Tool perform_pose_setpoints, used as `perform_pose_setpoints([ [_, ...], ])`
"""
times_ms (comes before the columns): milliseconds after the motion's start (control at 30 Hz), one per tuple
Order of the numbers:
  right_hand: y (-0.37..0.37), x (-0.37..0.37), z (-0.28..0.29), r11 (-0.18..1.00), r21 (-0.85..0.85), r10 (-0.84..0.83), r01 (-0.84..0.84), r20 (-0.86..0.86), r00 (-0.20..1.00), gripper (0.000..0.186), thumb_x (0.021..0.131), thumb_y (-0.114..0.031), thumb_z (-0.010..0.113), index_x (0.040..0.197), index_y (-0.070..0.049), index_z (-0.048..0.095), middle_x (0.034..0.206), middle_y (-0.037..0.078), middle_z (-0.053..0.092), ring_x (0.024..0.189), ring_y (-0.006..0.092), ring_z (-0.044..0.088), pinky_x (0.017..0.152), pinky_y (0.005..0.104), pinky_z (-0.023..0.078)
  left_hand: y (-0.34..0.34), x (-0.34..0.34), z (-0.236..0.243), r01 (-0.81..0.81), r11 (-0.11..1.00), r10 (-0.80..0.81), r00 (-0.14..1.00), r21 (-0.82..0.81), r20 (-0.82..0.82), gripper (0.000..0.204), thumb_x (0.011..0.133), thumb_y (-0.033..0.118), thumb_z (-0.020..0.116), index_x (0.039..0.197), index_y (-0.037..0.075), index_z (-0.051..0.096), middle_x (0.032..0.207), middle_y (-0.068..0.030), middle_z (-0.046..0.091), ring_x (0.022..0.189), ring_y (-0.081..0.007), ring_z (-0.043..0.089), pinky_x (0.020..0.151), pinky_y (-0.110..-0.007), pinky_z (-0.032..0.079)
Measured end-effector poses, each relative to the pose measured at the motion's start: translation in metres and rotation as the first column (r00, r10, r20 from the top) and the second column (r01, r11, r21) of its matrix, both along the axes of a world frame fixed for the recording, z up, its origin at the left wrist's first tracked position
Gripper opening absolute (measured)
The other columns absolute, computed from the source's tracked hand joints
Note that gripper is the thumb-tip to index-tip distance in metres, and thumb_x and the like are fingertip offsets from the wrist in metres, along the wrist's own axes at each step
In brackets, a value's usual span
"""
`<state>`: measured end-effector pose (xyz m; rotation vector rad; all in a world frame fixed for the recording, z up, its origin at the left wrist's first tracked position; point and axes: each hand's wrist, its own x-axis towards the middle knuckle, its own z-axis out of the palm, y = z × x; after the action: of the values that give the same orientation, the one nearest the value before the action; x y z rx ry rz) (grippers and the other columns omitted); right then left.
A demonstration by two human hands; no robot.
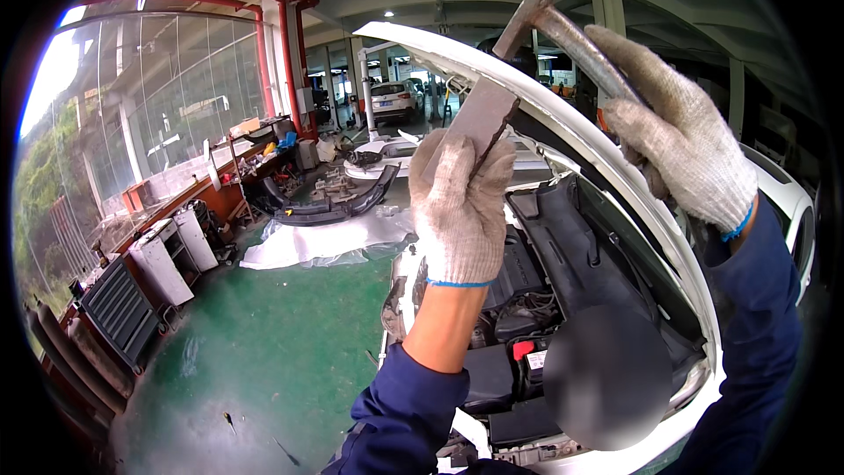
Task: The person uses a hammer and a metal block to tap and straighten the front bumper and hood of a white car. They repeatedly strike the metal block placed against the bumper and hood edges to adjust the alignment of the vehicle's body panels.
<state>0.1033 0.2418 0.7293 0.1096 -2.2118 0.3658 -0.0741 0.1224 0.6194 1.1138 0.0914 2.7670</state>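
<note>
My gloved left hand (462, 211) is raised and closed around a flat metal block (482, 119), its upper end tilted to the right. In my gloved right hand (681, 127) is a metal hammer (580, 40), held by its handle. The hammer's head is above the block and apart from it. Both hands are in front of the raised white hood (607, 149) of a car. Below them lies the open engine bay (519, 277); a blurred round patch covers part of it.
A black bumper (325, 211) rests on a white sheet (294, 246) on the green floor. Along the left stand a grey drawer cabinet (123, 308), a white cabinet (163, 259) and gas cylinders (97, 361). Another white car (393, 103) is farther back.
</note>
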Motion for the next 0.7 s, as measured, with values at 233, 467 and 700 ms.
perform_pose_setpoints([
  [233,-0.008,0.001,0.0,0.971,-0.158,0.153,-0.179,-0.165,0.974,0.067,0.095,-0.028,0.063,0.154,-0.004,0.044,0.088,0.001,0.059,0.059,0.0041,0.05,0.047,0.0185,0.043,0.002,-0.005,-0.004,0.007,1.0,-0.007,1.0,-0.011,0.015,0.04,0.099,0.007,0.066,0.132,-0.001,0.044,0.116,-0.0186,0.058,0.1,-0.029,0.071,0.083,-0.033,0.066],
  [467,0.006,-0.002,-0.008,0.994,-0.072,0.076,-0.077,-0.024,0.997,0.07,0.092,-0.03,0.063,0.153,-0.001,0.044,0.09,0.006,0.061,0.055,0.0036,0.049,0.048,0.0184,0.043,0.001,-0.001,-0.007,-0.049,0.998,0.047,0.997,-0.035,-0.065,0.033,0.1,0.008,0.064,0.128,-0.001,0.047,0.115,-0.0187,0.059,0.095,-0.028,0.071,0.081,-0.032,0.065],
  [700,-0.007,0.024,-0.005,0.984,-0.175,-0.015,0.027,0.072,0.997,0.067,0.092,-0.028,0.062,0.152,-0.002,0.045,0.08,0.003,0.059,0.055,0.0039,0.05,0.048,0.0192,0.045,0.002,0.014,-0.007,0.016,1.0,-0.016,1.0,-0.018,-0.005,0.033,0.101,0.008,0.064,0.128,-0.002,0.047,0.114,-0.0203,0.06,0.095,-0.0279,0.073,0.081,-0.033,0.065],
])
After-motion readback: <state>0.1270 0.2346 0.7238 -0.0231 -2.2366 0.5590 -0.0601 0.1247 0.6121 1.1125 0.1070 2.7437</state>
